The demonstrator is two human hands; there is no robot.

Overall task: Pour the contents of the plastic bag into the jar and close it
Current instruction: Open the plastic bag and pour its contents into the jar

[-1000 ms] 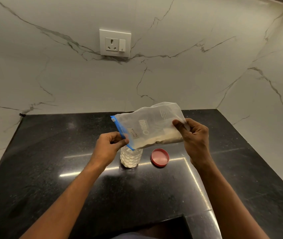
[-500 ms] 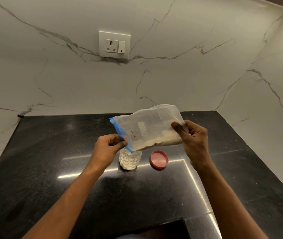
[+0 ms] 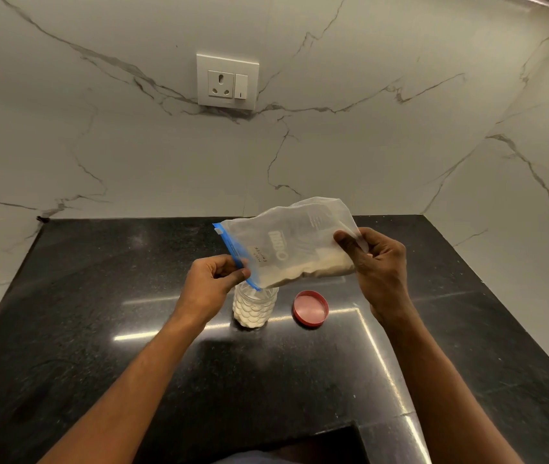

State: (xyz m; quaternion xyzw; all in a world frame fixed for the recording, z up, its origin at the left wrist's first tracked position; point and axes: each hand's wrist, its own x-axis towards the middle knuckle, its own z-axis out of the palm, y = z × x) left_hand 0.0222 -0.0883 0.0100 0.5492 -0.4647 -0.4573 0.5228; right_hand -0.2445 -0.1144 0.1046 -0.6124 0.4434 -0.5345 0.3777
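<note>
A clear plastic bag with a blue zip strip is held sideways in the air, pale grains lying along its lower edge. My left hand pinches the blue zip end, and my right hand grips the bag's closed end. The lower corner of the zip end hangs right over the mouth of a small clear jar, which stands upright on the black counter with pale contents inside. Its red lid lies flat on the counter just right of the jar.
The black stone counter fills a corner between white marble walls at the back and right. A wall socket sits high on the back wall. A dark cut-out shows at the counter's front edge.
Both hands and the bag have stayed over the jar, with the bag's closed end lifted slightly. Jar and lid have not moved.
</note>
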